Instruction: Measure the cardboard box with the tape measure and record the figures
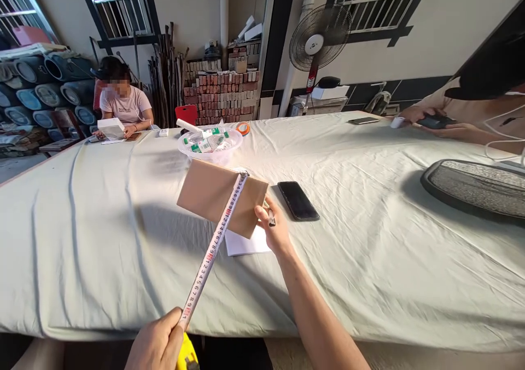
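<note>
My left hand (158,340) is closed round a yellow tape measure (187,353) near the table's front edge, the thumb pressed on its blade. The pulled-out white blade (211,250) runs up and away, across the face of a brown cardboard box (209,189), and its end hook sits at the box's far edge. My right hand (275,225) grips the box by its right end and holds it tilted above the table. A dark pen-like stick (271,217) pokes out between the right fingers; most of it is hidden. Under the box lies white paper (246,244), partly covered.
A black phone (298,200) lies right of the box. Behind stands a plastic basin (229,147) with bottles, beside an orange tape roll (243,128). A dark-rimmed oval object (476,189) is at right. Two people sit across the cloth-covered table (369,250); a fan (315,45) stands behind.
</note>
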`<state>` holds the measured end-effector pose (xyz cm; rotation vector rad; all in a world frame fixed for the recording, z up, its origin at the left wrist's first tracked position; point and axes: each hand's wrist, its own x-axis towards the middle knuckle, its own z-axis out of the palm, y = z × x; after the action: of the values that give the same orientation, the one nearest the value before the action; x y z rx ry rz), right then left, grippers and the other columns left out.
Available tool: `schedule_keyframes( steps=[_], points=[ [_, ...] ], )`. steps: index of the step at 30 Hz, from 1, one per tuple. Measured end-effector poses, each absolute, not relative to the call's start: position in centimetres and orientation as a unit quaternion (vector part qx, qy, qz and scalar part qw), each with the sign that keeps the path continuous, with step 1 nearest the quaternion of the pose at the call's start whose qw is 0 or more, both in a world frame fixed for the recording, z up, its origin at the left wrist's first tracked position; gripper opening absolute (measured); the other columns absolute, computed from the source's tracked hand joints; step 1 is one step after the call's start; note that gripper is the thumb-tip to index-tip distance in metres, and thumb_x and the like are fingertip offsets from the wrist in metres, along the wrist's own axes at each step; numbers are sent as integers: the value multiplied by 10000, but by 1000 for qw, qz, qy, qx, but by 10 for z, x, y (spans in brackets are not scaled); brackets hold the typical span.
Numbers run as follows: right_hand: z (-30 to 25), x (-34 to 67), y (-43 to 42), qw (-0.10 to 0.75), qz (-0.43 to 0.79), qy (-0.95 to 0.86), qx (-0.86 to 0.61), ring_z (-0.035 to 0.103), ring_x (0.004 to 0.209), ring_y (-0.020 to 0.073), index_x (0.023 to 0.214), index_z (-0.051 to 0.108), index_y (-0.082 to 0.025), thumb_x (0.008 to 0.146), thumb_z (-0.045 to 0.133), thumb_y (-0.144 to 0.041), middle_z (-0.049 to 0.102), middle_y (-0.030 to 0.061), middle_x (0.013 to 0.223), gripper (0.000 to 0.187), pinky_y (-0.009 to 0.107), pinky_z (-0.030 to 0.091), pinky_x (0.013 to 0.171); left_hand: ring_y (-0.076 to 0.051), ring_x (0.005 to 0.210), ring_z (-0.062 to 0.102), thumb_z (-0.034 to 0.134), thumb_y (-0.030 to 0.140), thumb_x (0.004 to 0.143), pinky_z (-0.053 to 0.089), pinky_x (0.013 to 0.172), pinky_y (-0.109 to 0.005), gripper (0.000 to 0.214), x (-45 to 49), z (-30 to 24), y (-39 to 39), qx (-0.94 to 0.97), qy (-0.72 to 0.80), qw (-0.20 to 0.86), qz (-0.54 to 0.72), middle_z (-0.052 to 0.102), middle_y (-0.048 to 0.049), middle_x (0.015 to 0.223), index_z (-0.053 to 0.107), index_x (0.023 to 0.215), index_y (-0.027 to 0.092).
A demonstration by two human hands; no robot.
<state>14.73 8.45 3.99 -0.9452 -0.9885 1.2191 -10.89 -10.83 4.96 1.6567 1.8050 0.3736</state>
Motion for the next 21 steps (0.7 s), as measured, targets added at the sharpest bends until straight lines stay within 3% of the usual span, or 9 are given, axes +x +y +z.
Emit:
schedule_keyframes(
  steps=[5, 14, 21],
  points=[
    [38, 146, 84, 603, 565, -397, -401, 581, 1197, 343, 1280, 568, -265, 659, 708, -647, 654, 91, 1257, 743, 415, 563, 779, -156, 545, 386, 284, 415, 918, 323, 507, -238, 308, -102, 59, -105, 640, 688, 324, 110, 358, 26, 582, 295, 662, 245],
    [25, 148, 87, 607, 571, -401, -380, 662, 1077, 324, 1227, 597, -256, 760, 594, -689, 650, 75, 1295, 637, 402, 559, 767, -161, 553, 412, 276, 389, 933, 317, 502, -248, 312, -92, 60, -102, 643, 697, 302, 93, 400, 16, 592, 259, 657, 244],
    [23, 149, 89, 604, 580, -395, -377, 674, 1048, 316, 1211, 593, -256, 763, 607, -666, 642, 77, 1305, 608, 401, 566, 741, -177, 539, 552, 265, 279, 918, 347, 530, -263, 251, -96, 42, -105, 679, 690, 237, 82, 552, 1, 585, 320, 675, 249]
  ],
)
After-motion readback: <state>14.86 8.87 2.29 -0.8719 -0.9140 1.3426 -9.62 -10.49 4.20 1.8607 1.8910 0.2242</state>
